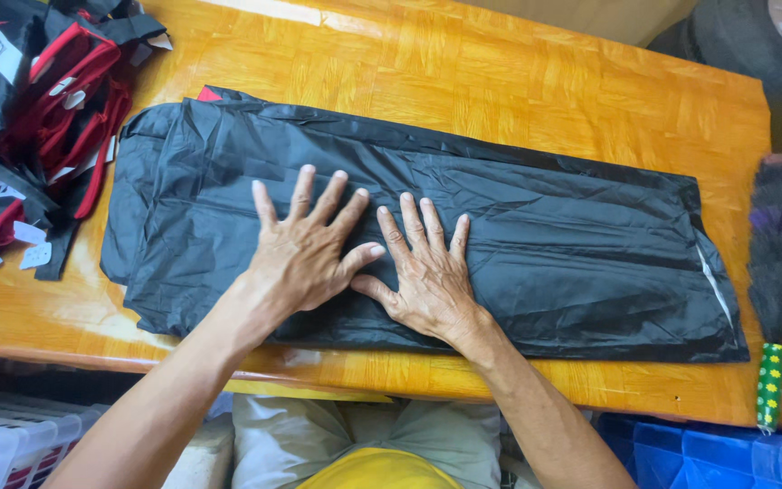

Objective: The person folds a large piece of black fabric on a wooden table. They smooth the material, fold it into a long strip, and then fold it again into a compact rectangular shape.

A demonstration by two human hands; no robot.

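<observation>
Black, slippery folded plastic cover lies on the wooden table; both hands, left hand and right hand, press flat, fingers spread, gripping nothing—uneven pressure could skew the fold.

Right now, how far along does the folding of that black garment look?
Mostly folded, it seems: the black garment already lies as a long flat strip on the wooden table. In hand: the left hand and right hand press flat on its middle, side by side. It is still full length and wrinkled. A pile of red and black items lies at the far left corner.
</observation>
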